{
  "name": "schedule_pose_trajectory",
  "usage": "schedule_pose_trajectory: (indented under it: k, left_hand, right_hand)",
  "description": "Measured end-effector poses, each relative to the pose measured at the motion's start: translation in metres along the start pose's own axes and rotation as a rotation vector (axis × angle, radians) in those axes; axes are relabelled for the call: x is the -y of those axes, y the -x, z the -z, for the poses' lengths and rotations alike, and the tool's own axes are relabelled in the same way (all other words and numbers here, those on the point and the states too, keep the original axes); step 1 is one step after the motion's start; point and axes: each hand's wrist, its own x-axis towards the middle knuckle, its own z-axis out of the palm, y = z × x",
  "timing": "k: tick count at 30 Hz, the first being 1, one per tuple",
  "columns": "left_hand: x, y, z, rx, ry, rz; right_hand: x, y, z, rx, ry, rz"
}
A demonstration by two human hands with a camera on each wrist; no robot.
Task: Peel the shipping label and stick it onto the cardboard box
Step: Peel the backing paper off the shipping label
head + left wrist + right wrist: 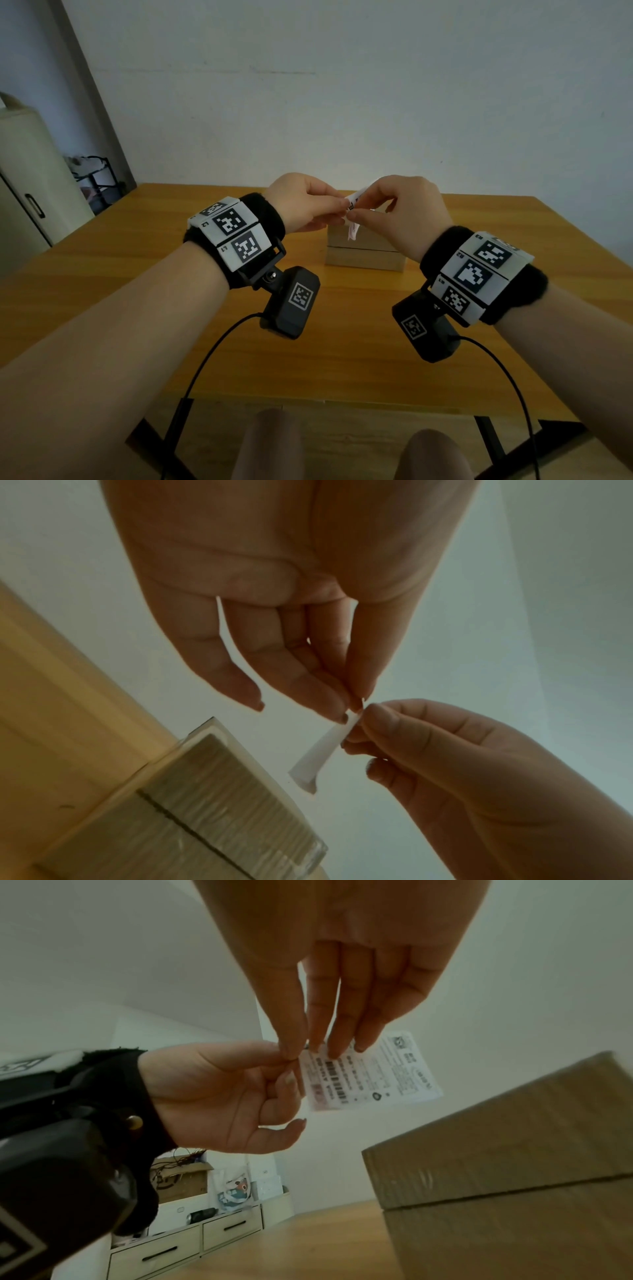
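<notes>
A shipping label is held in the air above the worktop, just over the cardboard box that stands toward the far edge, near its middle. One corner of the label is pinched from both sides: the grip of the left hand is closed on it between thumb and fingertips, and the grip of the right hand is closed on the same corner, thumb against forefinger, the other fingers laid flat on the printed face. The two pinches appear to be set together so that sticker and backing can be worked apart at the corner; whether any separation has begun cannot be told. The label is kept close over the box, probably so that it can be laid down at once after peeling. It is seen as a small white rectangle, printed with barcodes, fine text and a reddish mark, slightly curled along its length in the left wrist view. The box is plain brown, with a seam running around its side.
</notes>
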Motion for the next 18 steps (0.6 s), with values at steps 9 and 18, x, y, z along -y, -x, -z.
schedule_pose_trajectory:
  k: [9,18]
  left_hand:
    - [-0.0024,0.0027,-0.0011,-0.006,0.002,-0.027]
    - [-0.0025,0.0025,-0.0016,-0.008,-0.058,-0.061]
  right_hand:
    - [-0.0007,0.0005,0.0025,-0.023,-0.027,-0.023]
    - [0.0008,0.0006,0.0029,-0.026,-0.041,-0.039]
